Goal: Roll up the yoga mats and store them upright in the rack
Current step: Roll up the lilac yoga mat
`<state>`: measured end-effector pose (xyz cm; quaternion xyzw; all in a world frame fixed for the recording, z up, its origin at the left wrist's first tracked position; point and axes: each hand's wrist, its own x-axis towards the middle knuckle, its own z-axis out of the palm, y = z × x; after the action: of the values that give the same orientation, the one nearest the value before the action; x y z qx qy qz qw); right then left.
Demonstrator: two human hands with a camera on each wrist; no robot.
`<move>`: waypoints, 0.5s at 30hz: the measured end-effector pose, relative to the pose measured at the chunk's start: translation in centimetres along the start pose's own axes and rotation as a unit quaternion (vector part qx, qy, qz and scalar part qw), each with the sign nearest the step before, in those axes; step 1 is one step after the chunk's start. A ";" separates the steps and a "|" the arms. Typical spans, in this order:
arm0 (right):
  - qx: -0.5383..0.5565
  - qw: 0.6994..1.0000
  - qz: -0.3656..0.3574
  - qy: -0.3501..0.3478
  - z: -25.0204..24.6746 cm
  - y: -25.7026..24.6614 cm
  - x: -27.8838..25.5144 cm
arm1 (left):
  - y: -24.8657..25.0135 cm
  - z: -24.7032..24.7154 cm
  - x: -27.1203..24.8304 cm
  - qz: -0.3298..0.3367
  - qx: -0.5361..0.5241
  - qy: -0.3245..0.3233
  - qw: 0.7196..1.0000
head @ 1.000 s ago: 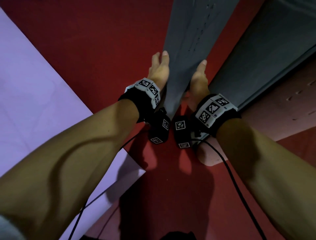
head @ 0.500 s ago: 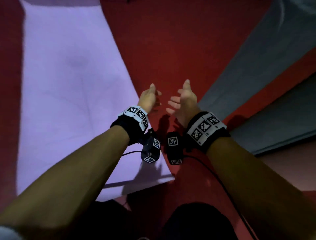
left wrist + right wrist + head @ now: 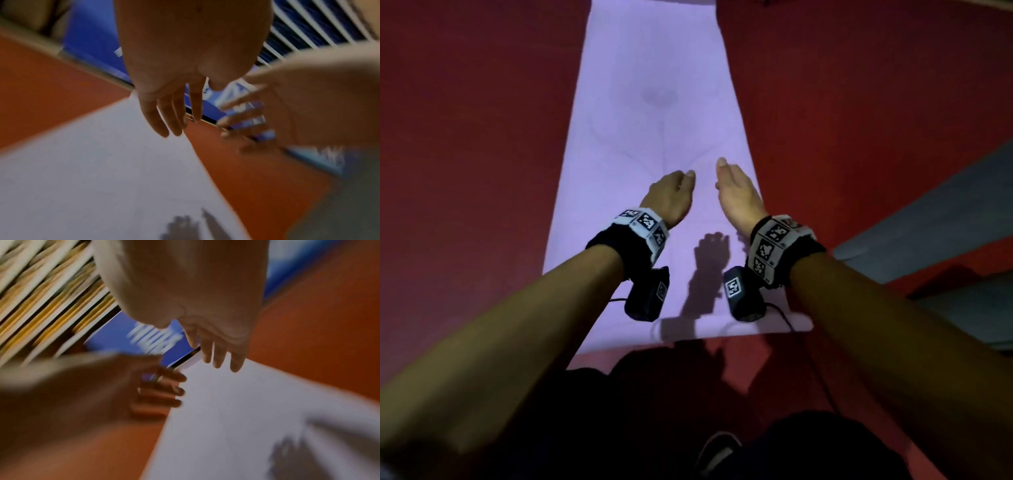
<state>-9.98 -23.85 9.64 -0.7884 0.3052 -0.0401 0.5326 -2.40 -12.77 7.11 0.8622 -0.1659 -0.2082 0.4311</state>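
Observation:
A lilac yoga mat [image 3: 654, 102] lies flat and unrolled on the red floor, running straight away from me; its near short edge is just in front of my legs. Both hands hover side by side above its near half, palms facing each other, holding nothing. My left hand [image 3: 671, 195] has loose straight fingers [image 3: 164, 116], also seen over the mat [image 3: 102, 178] in the left wrist view. My right hand [image 3: 736, 195] is likewise empty, fingers [image 3: 218, 356] straight above the mat [image 3: 236, 418]. Their shadows fall on the mat.
A grey mat [image 3: 935, 222] lies flat at the right edge, a second grey surface [image 3: 979, 308] below it. Red floor [image 3: 476, 137] surrounds the lilac mat. Beyond the mat's far end the wrist views show a blurred blue panel [image 3: 92, 48] and white slats [image 3: 318, 21].
My view and both hands have swung left, from the grey mat to the lilac mat, which is now straight ahead. Both hands have left the grey mat and hang empty.

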 end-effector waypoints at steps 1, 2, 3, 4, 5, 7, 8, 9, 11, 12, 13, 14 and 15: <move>-0.074 0.996 -0.042 -0.016 1.6 0.3 -0.3 | -1.4 -0.5 -0.7 0.021 0.070 -0.005 0.997; -0.139 0.987 -0.075 -0.036 2.7 0.6 -0.5 | -2.3 -0.9 -1.2 0.035 0.113 -0.015 0.993; -0.198 0.974 -0.095 -0.057 3.7 1.0 -0.6 | -3.2 -1.1 -1.7 0.043 0.143 -0.026 0.988; -0.251 0.960 -0.103 -0.072 4.9 1.3 -1.2 | -4.5 -1.6 -2.4 0.049 0.169 -0.037 0.984; -0.301 0.944 -0.108 -0.079 5.6 1.7 -1.4 | -5.4 -1.6 -2.8 0.057 0.193 -0.046 0.978; -0.391 0.909 -0.110 -0.091 6.7 2.4 -2.4 | -7.3 -1.7 -4.1 0.055 0.261 -0.062 0.962; -0.427 0.892 -0.111 -0.095 7.1 2.8 -2.9 | -8.1 -1.7 -4.7 0.050 0.306 -0.067 0.948; -0.455 0.877 -0.113 -0.100 7.4 3.2 -3.3 | -8.9 -1.8 -5.3 0.048 0.346 -0.068 0.935; -0.500 0.852 -0.116 -0.101 7.8 4.0 -4.0 | -10.7 -2.1 -6.1 0.068 0.406 -0.062 0.909; -0.519 0.841 -0.118 -0.099 8.0 4.3 -4.1 | -11.5 -2.2 -6.3 0.075 0.428 -0.056 0.899; -0.532 0.832 -0.117 -0.100 8.1 4.7 -4.2 | -12.5 -2.3 -6.6 0.078 0.444 -0.054 0.891; -0.538 0.829 -0.111 -0.103 8.4 5.1 -4.5 | -13.4 -2.3 -7.1 0.073 0.452 -0.059 0.887; -0.537 0.830 -0.107 -0.103 8.5 5.4 -4.7 | -14.1 -2.4 -7.4 0.066 0.453 -0.065 0.887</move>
<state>-12.84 -15.76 2.57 -0.9775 0.1359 0.1550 0.0457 -6.05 0.32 -1.44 0.9353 -0.3261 -0.1371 -0.0053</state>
